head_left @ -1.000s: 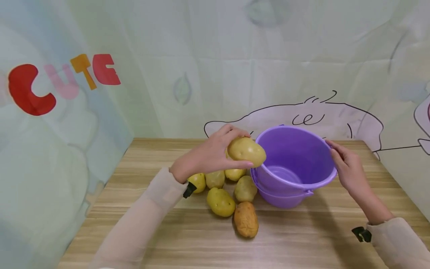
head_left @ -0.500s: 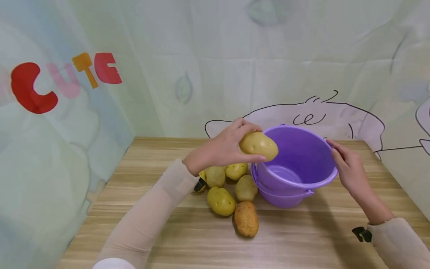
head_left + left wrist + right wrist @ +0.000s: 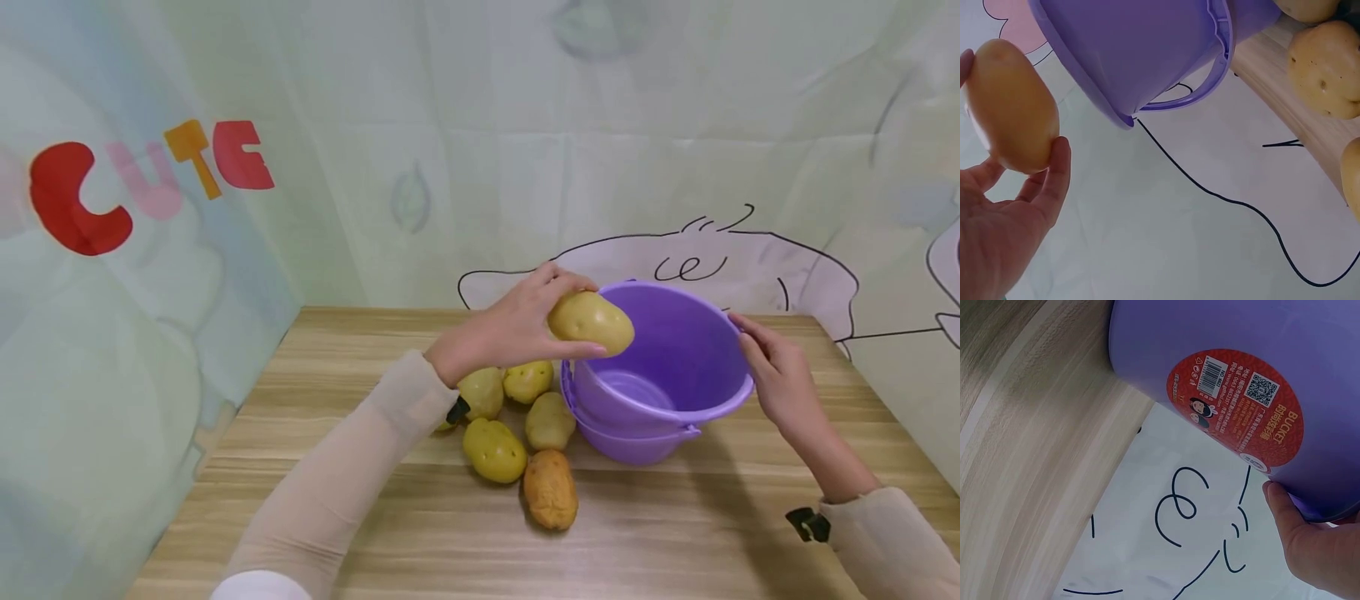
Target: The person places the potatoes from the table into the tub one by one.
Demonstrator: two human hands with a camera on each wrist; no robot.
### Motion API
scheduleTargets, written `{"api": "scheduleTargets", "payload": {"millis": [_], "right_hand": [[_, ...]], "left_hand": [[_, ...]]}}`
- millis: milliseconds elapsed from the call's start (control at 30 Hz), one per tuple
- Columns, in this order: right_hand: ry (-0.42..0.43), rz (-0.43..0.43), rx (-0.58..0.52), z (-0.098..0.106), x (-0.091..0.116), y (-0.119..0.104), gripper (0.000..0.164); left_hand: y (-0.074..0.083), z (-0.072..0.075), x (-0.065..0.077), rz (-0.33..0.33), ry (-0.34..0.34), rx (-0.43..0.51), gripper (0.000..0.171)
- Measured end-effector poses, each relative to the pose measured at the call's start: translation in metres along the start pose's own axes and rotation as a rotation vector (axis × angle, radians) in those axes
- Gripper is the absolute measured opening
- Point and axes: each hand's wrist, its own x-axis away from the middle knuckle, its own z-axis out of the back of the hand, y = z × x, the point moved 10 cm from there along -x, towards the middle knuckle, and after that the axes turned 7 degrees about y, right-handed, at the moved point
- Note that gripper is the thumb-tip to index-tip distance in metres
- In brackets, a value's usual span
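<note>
My left hand [image 3: 525,321] grips a smooth pale-yellow potato [image 3: 592,323] at the left rim of a purple bucket [image 3: 637,433]. In the left wrist view the potato [image 3: 1013,106] sits between thumb and fingers, beside the bucket's mouth. My right hand [image 3: 783,375] holds the bucket's right rim, thumb outside. The bucket stands on the table, its inside bare where it shows. From the right wrist, the right hand [image 3: 1322,544] pinches the rim near a red oval label [image 3: 1241,412]. Several potatoes [image 3: 495,450] lie left of the bucket, partly under the left forearm.
A browner, wrinkled potato [image 3: 551,490] lies nearest the front of the group. The wood-grain table [image 3: 420,533] ends at a printed cloth backdrop [image 3: 360,167] behind and to the left. The bucket's handle [image 3: 1200,87] hangs down its side.
My left hand has carried the potato rightward and slightly up, from left of the bucket to over its rim. The right hand and the bucket have stayed in place.
</note>
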Motion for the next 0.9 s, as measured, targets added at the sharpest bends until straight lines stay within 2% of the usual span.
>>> {"api": "scheduleTargets", "payload": {"millis": [367, 600, 900], "right_hand": [[0.026, -0.016, 0.003, 0.003, 0.0, 0.003, 0.039], [0.017, -0.008, 0.002, 0.001, 0.001, 0.002, 0.04], [0.023, -0.004, -0.009, 0.001, 0.0, 0.003, 0.04]], "left_hand": [[0.009, -0.017, -0.012, -0.009, -0.05, 0.02, 0.074], [0.015, -0.022, -0.013, -0.045, -0.043, 0.056, 0.073], [0.02, -0.027, -0.017, -0.072, -0.052, 0.035, 0.075]]}}
